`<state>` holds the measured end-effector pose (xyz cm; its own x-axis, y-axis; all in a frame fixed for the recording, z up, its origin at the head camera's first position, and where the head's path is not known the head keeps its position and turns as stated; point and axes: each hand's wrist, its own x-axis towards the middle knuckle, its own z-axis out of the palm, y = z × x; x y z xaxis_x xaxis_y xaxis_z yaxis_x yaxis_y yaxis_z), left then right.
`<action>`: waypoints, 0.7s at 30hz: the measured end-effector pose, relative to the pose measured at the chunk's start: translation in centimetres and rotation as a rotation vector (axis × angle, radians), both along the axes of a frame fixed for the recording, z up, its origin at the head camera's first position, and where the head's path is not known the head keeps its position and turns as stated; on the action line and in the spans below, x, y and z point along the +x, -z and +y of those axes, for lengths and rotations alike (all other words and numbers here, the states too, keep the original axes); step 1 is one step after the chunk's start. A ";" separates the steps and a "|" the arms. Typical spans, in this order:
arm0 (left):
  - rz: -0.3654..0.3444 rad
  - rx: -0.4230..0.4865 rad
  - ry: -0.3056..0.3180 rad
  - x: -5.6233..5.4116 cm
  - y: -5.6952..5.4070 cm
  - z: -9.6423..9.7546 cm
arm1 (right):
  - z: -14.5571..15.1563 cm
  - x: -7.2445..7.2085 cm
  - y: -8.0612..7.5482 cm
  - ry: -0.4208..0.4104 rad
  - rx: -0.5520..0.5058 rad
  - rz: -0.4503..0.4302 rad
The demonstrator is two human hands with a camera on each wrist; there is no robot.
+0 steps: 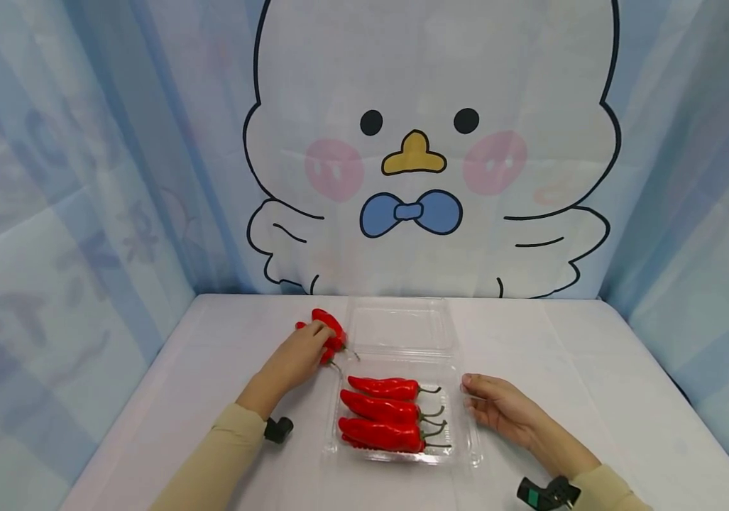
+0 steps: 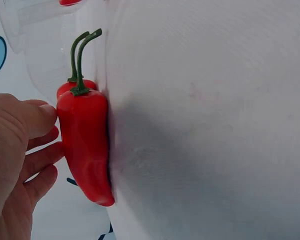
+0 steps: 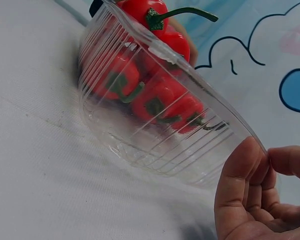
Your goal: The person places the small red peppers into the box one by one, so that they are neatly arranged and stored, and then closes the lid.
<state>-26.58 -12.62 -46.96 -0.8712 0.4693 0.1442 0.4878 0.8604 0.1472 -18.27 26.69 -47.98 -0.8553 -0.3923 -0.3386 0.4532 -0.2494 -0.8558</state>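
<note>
Over the loose red chili peppers (image 1: 331,325) left of the lid, my left hand (image 1: 297,356) reaches down. The left wrist view shows its thumb and fingertips at the side of the nearest red pepper (image 2: 85,140), not wrapped round it; another pepper lies mostly hidden behind. My right hand (image 1: 506,411) pinches the right rim of a clear plastic clamshell container (image 1: 460,426) between thumb and fingers, plainest in the right wrist view, where the hand (image 3: 270,200) is at the rim's corner. Several red peppers (image 1: 383,409) lie in the container, green stems toward the right.
The container's clear lid (image 1: 402,330) lies folded open behind it, on the white table (image 1: 543,341). A printed curtain (image 1: 434,255) with a cartoon bird stands along the table's back edge, and curtains hang at both sides. Black wrist cameras (image 1: 278,430) are strapped to both wrists.
</note>
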 end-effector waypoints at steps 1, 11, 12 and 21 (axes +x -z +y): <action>-0.003 0.001 -0.005 0.1 0.0 0.0 | 0.0 0.0 0.0 0.002 0.002 -0.001; -0.064 -0.029 -0.048 0.6 -0.4 -0.9 | -0.1 0.0 0.2 0.006 0.006 -0.001; -0.079 -0.041 -0.053 0.6 -0.3 -1.0 | -0.1 0.0 0.2 0.007 0.007 -0.002; -0.084 -0.092 -0.044 0.9 -0.2 -2.3 | 0.0 0.0 0.3 0.004 0.006 -0.001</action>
<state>-25.71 -14.89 -46.77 -0.8986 0.4380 0.0278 0.4383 0.8926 0.1058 -18.30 26.66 -48.24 -0.8565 -0.3869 -0.3418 0.4530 -0.2457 -0.8570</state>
